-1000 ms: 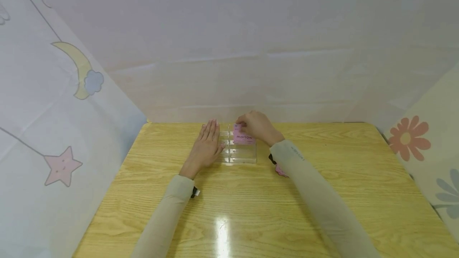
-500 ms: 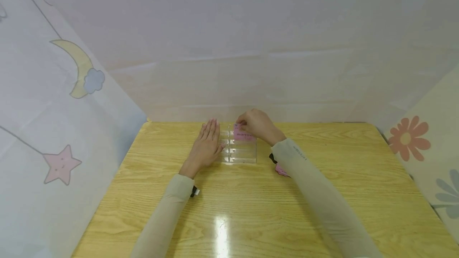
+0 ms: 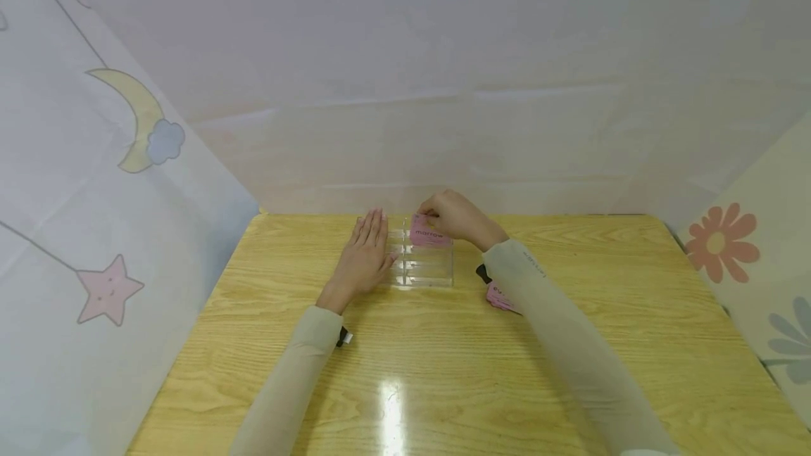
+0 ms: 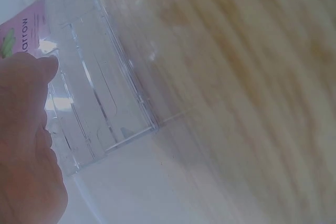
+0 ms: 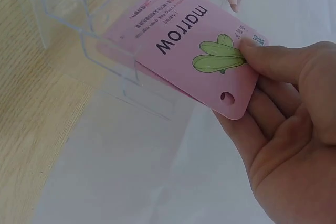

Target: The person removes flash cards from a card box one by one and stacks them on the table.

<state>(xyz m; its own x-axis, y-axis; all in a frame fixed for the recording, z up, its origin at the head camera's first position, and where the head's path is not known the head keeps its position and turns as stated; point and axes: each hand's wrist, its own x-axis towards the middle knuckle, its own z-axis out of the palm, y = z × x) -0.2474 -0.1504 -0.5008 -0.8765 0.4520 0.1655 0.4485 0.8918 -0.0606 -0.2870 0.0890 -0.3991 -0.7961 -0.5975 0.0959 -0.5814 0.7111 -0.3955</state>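
A clear plastic rack (image 3: pixel 429 271) with stepped slots stands at the far side of the table. My left hand (image 3: pixel 360 264) lies over its left half, fingers extended and thumb out to the side. Between thumb and fingers, my right hand (image 3: pixel 462 219) pinches a pink "marrow" flashcard (image 5: pixel 210 51), which has a green vegetable picture and a punched hole in one corner. Another pink card (image 5: pixel 118 51) shows behind it, its lower part seen through the rack's clear wall. In the left wrist view, the "marrow" card (image 4: pixel 32 27) is partly hidden behind the left hand.
More pink cards (image 3: pixel 499 297) lie on the wooden table (image 3: pixel 405 350), partly covered by the right sleeve. A pale wall sheet (image 3: pixel 405 160) rises right behind the table's back edge. Patterned sheets with a star (image 3: pixel 110 290) and a flower (image 3: pixel 719 243) flank both sides.
My right hand has shifted slightly up and back, and the "marrow" card has risen a little with it. More of the pink cards by the right sleeve shows. The left hand stays put.
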